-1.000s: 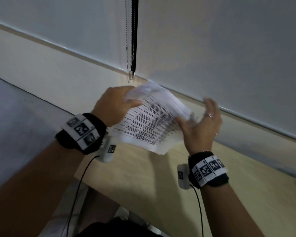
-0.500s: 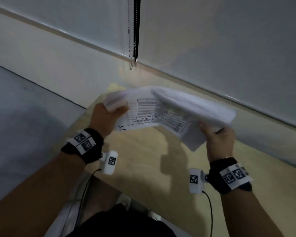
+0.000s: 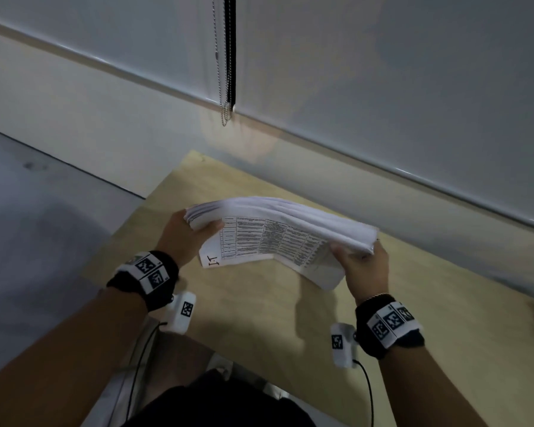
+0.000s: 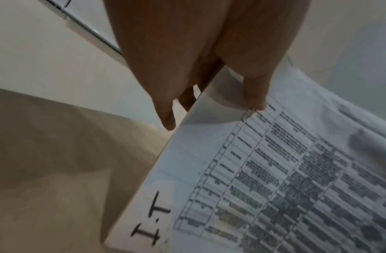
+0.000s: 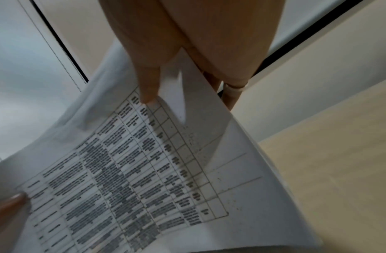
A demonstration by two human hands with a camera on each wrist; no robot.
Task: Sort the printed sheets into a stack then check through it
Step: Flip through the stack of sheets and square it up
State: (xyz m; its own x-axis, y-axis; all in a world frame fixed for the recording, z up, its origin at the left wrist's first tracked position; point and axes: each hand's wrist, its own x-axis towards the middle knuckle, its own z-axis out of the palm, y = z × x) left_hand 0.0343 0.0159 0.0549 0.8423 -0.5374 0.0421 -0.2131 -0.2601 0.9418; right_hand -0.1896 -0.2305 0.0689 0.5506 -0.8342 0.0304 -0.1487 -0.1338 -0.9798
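A thick stack of printed sheets [image 3: 278,238] hangs in the air just above the wooden table [image 3: 259,318], held between both hands. Its near face shows a printed table and a handwritten "I.T" at the lower left corner. My left hand [image 3: 188,234] grips the stack's left end, thumb on the printed face. My right hand [image 3: 359,260] grips the right end, thumb on the near face. In the left wrist view the thumb [image 4: 255,95] presses the sheet [image 4: 274,179]. The right wrist view shows the thumb [image 5: 149,87] on the printed page [image 5: 144,171].
The light wooden table ends at a left edge [image 3: 130,229] with grey floor [image 3: 28,226] beyond it. A wall and lowered blind [image 3: 383,72] run along the far side, with a bead chain [image 3: 224,87] hanging down.
The stack has turned from steep to nearly flat and come lower, toward the table. My right hand went from flat against the sheets' edge to gripping the right end.
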